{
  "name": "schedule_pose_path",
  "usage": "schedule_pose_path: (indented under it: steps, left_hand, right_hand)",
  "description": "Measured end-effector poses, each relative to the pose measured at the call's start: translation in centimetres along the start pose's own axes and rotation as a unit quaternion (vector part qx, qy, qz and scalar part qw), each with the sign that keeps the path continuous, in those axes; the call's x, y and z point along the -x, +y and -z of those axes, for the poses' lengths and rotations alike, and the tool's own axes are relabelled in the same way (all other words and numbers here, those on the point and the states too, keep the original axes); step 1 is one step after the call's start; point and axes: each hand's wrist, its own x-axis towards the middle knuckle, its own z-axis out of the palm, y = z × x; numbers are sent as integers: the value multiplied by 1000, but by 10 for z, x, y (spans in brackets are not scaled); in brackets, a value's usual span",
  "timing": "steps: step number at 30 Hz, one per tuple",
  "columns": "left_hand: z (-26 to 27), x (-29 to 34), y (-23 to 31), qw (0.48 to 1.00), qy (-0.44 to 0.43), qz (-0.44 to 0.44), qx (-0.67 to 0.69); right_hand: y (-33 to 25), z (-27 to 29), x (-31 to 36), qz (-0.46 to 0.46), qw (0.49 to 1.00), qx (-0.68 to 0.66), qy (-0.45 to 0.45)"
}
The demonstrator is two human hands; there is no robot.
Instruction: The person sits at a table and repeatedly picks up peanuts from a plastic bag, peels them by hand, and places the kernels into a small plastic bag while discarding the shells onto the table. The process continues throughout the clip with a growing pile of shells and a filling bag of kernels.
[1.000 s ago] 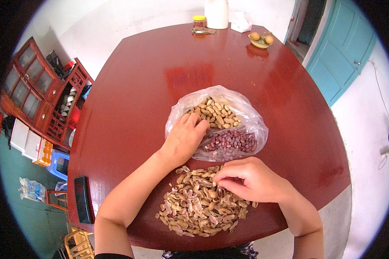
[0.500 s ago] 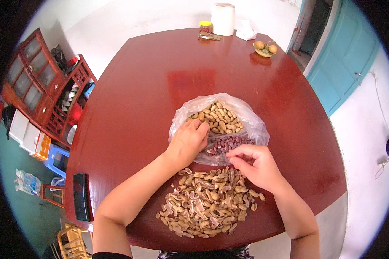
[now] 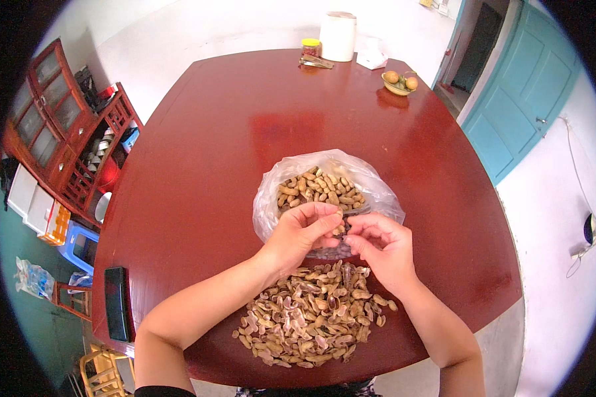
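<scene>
My left hand [image 3: 301, 235] pinches an unshelled peanut [image 3: 340, 229] between thumb and fingertips over the near part of a clear plastic bag [image 3: 271, 192]. Close to that peanut is my right hand [image 3: 383, 246], its fingers curled and thumb bent in; whatever its fingertips grip is too small to make out. Whole peanuts [image 3: 321, 187] fill the far side of the bag. The dark red shelled kernels in its near side are mostly hidden behind my hands. Below, toward the table's front edge, lies a wide pile of broken peanut shells [image 3: 304, 324].
The bag and shells rest on a glossy red table [image 3: 198, 165]. A black phone [image 3: 118, 304] lies at its left edge. Far back stand a yellow-lidded jar [image 3: 310, 47], a white canister [image 3: 338, 36] and a fruit bowl [image 3: 398, 86]. A wooden cabinet [image 3: 66, 126] is at left.
My left hand has come away from the whole peanuts with one held, moving right and nearer to meet my right hand. The view has shifted slightly.
</scene>
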Motion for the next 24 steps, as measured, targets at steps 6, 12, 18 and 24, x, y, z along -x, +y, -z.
schedule_pose_path:
  steps: [6, 12, 18, 24]
  left_hand:
    - [-2, 5, -6, 993, -68, 34, 91]
    - [-2, 5, -18, 992, -50, 6, 116]
    - [-7, 7, -17, 993, -27, -9, 110]
    - [-3, 4, -3, 982, -83, 37, 166]
  right_hand:
    - [4, -1, 2, 84, 993, 80, -8]
    - [-6, -3, 0, 140, 983, 117, -6]
    - [-1, 3, -1, 195, 967, 163, 0]
    - [-4, 0, 1, 62, 997, -24, 30]
